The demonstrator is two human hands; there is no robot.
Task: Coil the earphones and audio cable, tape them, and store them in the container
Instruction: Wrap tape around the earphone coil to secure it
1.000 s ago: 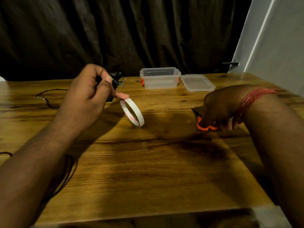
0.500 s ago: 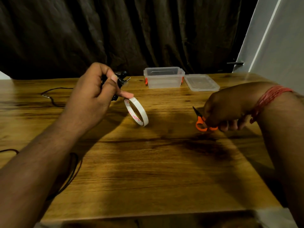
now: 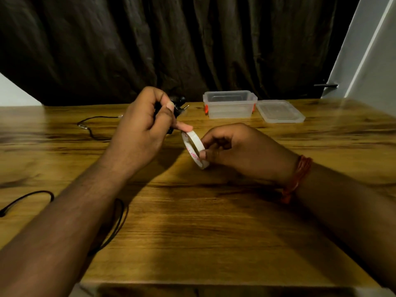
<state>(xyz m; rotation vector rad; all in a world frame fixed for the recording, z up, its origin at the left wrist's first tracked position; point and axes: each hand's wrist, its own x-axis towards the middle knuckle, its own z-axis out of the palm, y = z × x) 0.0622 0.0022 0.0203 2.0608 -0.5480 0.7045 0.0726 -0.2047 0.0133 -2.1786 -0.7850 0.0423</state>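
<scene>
Black coiled cable (image 3: pixel 174 108) mostly hidden by left hand (image 3: pixel 139 133); right hand (image 3: pixel 240 148) pinching tape roll (image 3: pixel 194 148)

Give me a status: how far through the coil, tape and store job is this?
Done: one cable looks coiled, held in the left hand as a black bundle. In hand: the right hand pinches the tape roll, no strip on the bundle yet. Left: a loose black cable still lies on the table; the container holds nothing, lid beside it.
</scene>
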